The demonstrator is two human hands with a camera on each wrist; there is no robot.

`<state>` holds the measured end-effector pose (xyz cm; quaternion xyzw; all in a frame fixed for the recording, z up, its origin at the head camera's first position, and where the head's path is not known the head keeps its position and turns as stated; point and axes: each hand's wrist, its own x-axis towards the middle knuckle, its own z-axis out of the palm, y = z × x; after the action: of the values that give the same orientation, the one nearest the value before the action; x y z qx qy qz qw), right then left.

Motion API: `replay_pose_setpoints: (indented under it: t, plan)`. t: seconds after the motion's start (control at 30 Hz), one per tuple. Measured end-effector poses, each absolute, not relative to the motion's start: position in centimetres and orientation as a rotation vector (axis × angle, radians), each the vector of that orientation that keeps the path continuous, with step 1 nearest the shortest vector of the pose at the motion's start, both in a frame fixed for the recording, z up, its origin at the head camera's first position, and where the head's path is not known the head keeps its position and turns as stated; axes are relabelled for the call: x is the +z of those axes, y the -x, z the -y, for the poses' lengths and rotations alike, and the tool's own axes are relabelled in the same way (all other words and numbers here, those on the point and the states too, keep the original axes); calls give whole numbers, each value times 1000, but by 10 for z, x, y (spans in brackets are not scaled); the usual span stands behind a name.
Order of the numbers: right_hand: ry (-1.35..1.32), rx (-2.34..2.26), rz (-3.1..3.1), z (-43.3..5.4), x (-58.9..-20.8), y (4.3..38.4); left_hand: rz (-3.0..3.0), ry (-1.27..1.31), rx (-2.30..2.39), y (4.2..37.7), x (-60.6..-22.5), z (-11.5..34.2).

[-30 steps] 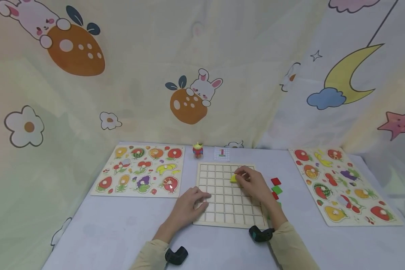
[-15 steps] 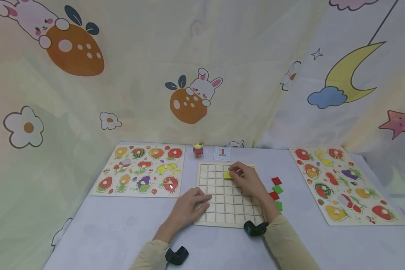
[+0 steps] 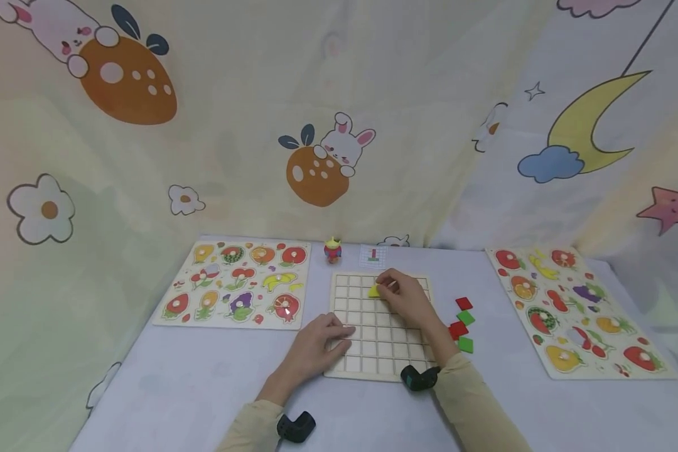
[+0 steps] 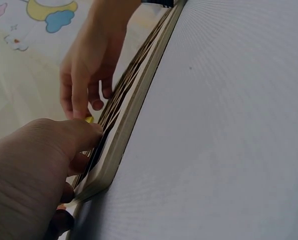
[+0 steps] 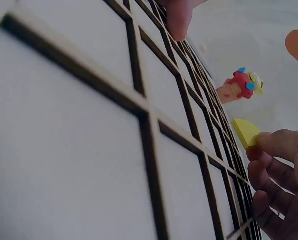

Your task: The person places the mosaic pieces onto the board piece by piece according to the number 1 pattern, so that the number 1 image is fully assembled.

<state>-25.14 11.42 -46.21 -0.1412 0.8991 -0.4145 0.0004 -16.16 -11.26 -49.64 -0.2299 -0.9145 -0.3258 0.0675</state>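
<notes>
My right hand (image 3: 405, 299) pinches a small, flat yellow tile (image 3: 374, 291) between thumb and fingertips, over the far middle of a pale wooden grid board (image 3: 353, 363). In the right wrist view, the yellow tile (image 5: 246, 133) juts out from the thumb and index finger, close above the grid bars. My left hand (image 3: 314, 346) rests on the board's left edge, with thumb and index finger reaching onto the grid. The left wrist view shows this left hand (image 4: 34, 170) against the board's rim (image 4: 124, 130); some of its fingers are hidden.
Red and green tiles (image 3: 466, 345) lie right of the board. Behind it stand a small toy figure (image 3: 333, 251) and a printed grid card (image 3: 373, 256). Fruit puzzle boards lie to the left (image 3: 231, 285) and right (image 3: 576, 314). A patterned cloth hangs behind the table.
My right hand has moved left and slightly away across the grid, carrying the yellow tile. The left hand stays on the board's left edge.
</notes>
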Motion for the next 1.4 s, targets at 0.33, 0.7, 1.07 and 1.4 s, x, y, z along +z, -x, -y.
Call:
replay_pose_setpoints:
  t: [0.33,0.7,1.07,1.4]
  plan:
    - [463,-1231,-2862,-108,-465,256,2786,656,-977,162,-495,111]
    - [464,-1028,-2923,-102,-465,260,2773,666,-978,162,-495,110]
    - [468,-992,-2957,-100,-464,257,2774,674,-973,162,-496,109]
    - [543,-1130,-2900,-110,-462,249,2767,666,-963,162,-497,110]
